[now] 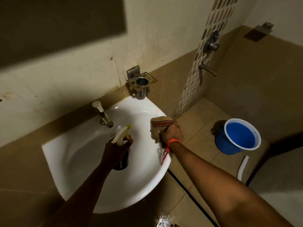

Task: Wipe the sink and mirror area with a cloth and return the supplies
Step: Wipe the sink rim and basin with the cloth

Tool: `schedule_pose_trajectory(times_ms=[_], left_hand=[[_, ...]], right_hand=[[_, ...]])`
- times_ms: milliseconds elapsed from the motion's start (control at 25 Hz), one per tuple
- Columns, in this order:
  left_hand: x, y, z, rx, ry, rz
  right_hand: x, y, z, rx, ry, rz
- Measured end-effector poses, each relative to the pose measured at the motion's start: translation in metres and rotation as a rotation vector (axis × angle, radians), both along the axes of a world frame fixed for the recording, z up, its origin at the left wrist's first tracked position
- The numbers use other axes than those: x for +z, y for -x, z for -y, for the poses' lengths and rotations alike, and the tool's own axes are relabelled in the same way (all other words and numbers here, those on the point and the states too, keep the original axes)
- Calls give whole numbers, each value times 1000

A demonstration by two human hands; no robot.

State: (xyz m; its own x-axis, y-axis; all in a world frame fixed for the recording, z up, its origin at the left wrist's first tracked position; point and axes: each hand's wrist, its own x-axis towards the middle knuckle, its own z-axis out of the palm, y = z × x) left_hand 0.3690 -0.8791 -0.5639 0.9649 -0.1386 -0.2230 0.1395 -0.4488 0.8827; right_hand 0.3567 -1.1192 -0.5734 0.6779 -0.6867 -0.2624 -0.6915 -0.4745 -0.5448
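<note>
A white wall-hung sink (85,154) fills the middle of the view, with a steel tap (102,115) at its back edge. My left hand (117,152) holds a dark spray bottle (122,136) with a cream and yellow trigger head upright over the basin. My right hand (171,134), with a red thread at the wrist, grips a folded tan cloth (159,126) with a red stripe, pressed on the sink's right rim. A mirror (54,25) hangs on the wall at upper left, dark and blurred.
A steel tumbler holder (141,83) is fixed to the wall above the sink's far corner. A blue bucket (237,136) stands on the tiled floor to the right, below a wall tap (207,70) and shower valve (211,43). A white hose end (243,166) lies near it. The floor under the sink is wet.
</note>
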Motion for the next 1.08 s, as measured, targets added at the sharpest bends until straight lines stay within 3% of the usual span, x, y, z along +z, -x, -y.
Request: schedule_pose_trajectory(times_ms=[240, 320, 440, 640, 760, 920, 1000, 1080], left_hand=[[-28, -17, -21, 95, 69, 43], [-27, -12, -17, 164, 61, 70], [-16, 3, -2, 221, 28, 87], [11, 23, 17, 281, 52, 98], [24, 42, 19, 290, 62, 127], [22, 69, 18, 316, 77, 141], [19, 76, 20, 349, 78, 127], [17, 78, 20, 371, 69, 103]], right_hand=[[-20, -124, 13, 706, 481, -3], [-21, -133, 15, 834, 477, 52], [-18, -123, 23, 677, 153, 116], [-30, -48, 47, 326, -167, -60], [-44, 11, 22, 43, -453, 14], [-41, 71, -30, -206, -530, 142], [-30, 69, -33, -190, -541, 134], [-29, 51, -19, -55, -387, 131]])
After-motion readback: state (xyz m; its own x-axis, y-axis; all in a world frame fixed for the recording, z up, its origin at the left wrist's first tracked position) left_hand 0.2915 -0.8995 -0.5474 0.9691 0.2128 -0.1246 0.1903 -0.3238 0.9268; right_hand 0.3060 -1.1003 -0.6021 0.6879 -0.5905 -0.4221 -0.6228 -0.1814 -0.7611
